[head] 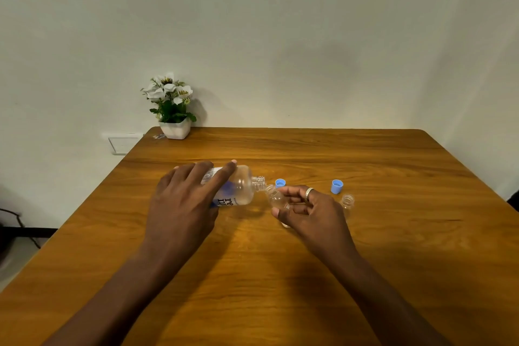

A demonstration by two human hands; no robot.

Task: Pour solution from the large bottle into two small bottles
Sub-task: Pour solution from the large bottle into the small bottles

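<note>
My left hand grips the large clear bottle, which lies tipped almost flat with its open threaded neck pointing right. My right hand, a ring on one finger, holds a small clear bottle tilted, its mouth right under the large bottle's neck. A second small bottle stands upright and uncapped on the table just right of my right hand. Two blue caps rest on the table behind the hands.
The wooden table reaches to a white wall. A white pot of white flowers stands at the table's far left corner. A wall socket plate sits left of the table.
</note>
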